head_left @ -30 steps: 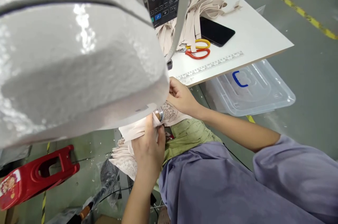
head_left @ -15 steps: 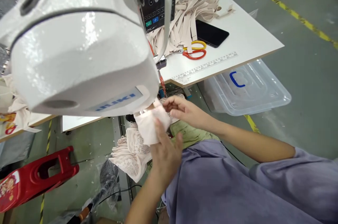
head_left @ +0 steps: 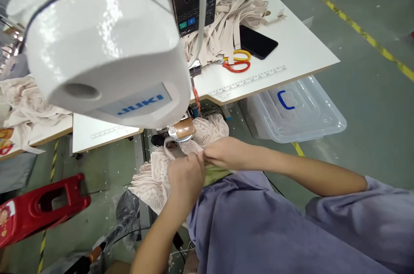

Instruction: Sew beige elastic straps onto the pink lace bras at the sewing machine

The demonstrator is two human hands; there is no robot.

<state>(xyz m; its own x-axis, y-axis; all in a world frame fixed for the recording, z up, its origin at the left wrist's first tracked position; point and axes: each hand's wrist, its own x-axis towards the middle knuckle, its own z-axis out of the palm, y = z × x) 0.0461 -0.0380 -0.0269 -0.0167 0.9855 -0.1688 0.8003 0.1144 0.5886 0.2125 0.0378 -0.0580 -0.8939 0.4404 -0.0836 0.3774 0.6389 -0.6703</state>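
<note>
My left hand is closed, its fingers gripping the edge of a beige lace bra just in front of the sewing machine. Close against it, my right hand pinches the same fabric, and the two hands meet knuckle to knuckle. Part of the bra lies around the machine's narrow arm, with a lace cup on the far side. What lies between my fingertips is hidden. Below and left of my left hand hangs a stack of lace bra cups.
The white JUKI machine head looms at upper left. On the white table lie beige straps, scissors, a phone and a ruler. A lidded plastic bin stands below; a red plastic stool is at left.
My left hand has gone from spread fingers on a pale fabric piece to a closed grip. Both hands have drawn together and lower, exposing the machine's arm and the lace cup.
</note>
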